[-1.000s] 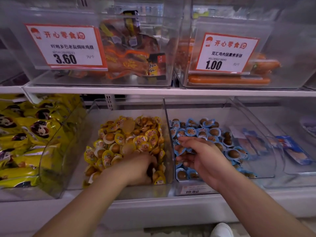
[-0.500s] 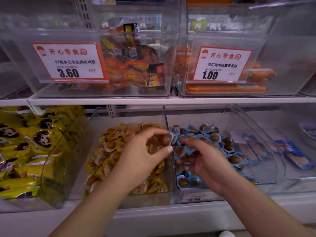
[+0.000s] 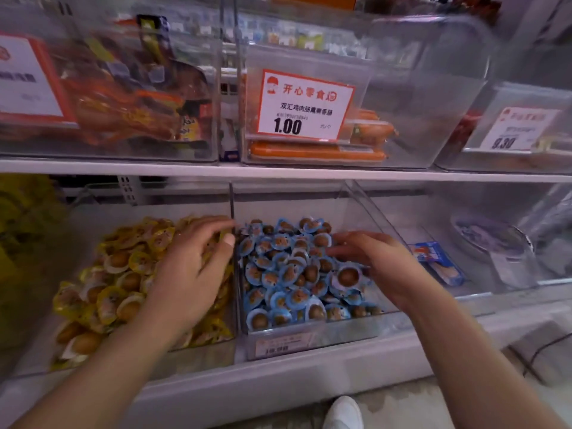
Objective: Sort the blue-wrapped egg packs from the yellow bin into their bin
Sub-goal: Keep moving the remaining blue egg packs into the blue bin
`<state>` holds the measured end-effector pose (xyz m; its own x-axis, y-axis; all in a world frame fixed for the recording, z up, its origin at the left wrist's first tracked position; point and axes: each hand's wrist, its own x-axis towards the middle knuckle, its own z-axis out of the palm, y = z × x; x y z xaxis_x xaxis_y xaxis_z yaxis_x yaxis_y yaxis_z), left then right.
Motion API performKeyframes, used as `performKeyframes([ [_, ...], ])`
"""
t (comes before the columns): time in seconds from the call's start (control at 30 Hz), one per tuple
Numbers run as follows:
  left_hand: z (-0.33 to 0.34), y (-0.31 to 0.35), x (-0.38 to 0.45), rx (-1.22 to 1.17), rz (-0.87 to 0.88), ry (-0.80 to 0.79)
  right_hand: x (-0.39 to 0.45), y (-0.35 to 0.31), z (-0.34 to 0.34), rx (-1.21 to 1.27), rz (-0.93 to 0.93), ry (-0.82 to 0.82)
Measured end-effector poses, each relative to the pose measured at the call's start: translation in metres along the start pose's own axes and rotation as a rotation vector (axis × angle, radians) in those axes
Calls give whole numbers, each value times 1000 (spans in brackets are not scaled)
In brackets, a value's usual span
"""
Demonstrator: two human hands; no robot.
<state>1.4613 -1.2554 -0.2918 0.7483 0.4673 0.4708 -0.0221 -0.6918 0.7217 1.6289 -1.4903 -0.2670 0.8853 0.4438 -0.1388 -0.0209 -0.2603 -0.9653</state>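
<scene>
Both hands, the left hand and right hand, are hovering loosely open, holding nothing, over light, slippery blue-wrapped egg packs, probably best pinched by their flat rims.

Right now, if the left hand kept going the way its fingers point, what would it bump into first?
Probably the clear divider wall between the two bins: the left hand points up and right, fingertips almost at it. Depth is hard to judge.

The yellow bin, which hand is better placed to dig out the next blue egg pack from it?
Left. The left hand already hovers over the yellow bin, fingers relaxed and holding nothing. The right hand is over the blue bin, beyond the divider.
</scene>
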Motion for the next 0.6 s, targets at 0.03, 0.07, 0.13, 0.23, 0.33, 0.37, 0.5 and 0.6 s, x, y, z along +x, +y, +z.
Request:
performKeyframes([
  [0.03,-8,-5,0,-15,-26,9,2,3,-3,-14,7,21],
  [0.07,-16,-9,-2,-24,-58,4,3,5,-5,-29,0,63],
  [0.13,-35,-16,-8,-12,-101,-8,6,6,-1,25,-52,139],
  [0.23,-69,-24,-27,58,-134,60,4,-5,18,104,-170,232],
  [0.33,-105,-30,-48,109,-194,227,-11,-27,59,57,-381,263],
  [0.37,-115,-32,-55,156,-179,275,-21,-33,77,11,-471,209],
  [0.5,-135,-50,-82,380,-186,326,-68,-41,159,-262,-702,-335],
  [0.6,-135,-63,-95,329,-236,229,-69,-35,218,-614,-663,-786],
])
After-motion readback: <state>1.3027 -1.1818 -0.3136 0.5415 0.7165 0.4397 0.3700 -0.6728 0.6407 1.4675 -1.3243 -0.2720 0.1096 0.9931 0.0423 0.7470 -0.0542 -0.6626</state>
